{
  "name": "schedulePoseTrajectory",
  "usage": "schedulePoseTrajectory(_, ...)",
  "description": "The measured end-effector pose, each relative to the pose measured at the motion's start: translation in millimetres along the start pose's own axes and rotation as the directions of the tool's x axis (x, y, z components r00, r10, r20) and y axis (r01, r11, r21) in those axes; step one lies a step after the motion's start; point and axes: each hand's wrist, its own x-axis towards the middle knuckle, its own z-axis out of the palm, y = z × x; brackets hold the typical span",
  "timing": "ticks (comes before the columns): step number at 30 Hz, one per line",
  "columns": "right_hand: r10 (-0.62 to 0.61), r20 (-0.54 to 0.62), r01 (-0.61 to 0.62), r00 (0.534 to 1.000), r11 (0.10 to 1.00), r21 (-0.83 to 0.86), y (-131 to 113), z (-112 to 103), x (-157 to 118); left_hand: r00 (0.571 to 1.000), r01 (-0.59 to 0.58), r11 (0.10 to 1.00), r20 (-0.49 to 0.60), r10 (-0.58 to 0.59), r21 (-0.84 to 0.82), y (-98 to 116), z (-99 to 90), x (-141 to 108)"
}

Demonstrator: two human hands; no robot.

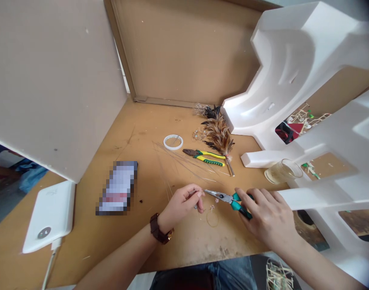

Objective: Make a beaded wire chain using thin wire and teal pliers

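My left hand, with a watch on its wrist, is closed in a pinch on a thin beaded wire. Small pale beads show at the fingers, but most of the piece is hidden. My right hand grips needle-nose pliers by their teal and black handles. The pliers' tips meet the left fingertips; whether the jaws clamp the wire is too small to tell. Below the pliers, a thin gold wire loop with pinkish beads lies over the table.
Yellow-green combination pliers, a white tape roll, loose wires and a brown feather duster lie beyond. Leftward are a phone and white power bank. A glass cup stands by white foam packing at right.
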Motion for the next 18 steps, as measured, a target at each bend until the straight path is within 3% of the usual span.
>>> schedulePoseTrajectory(6, -0.019, 0.0, 0.019, 1.0, 1.0, -0.007, 1.3, 3.8, -2.7, 0.999, 0.03, 0.998, 0.037, -0.028, -0.062, -1.2, -0.3, -0.4)
schedulePoseTrajectory(14, 0.011, -0.059, -0.008, 0.998, 0.998, 0.057, 6.3, 10.8, -7.9, 0.997, -0.055, 0.998, 0.05, 0.054, 0.028, 3.5, -1.9, -3.0)
schedulePoseTrajectory(18, 0.02, -0.043, -0.017, 0.999, 0.996, 0.085, 5.5, 13.2, -7.5, 0.998, -0.07, 0.997, 0.0, 0.07, 0.042, 0.8, 0.8, -4.8)
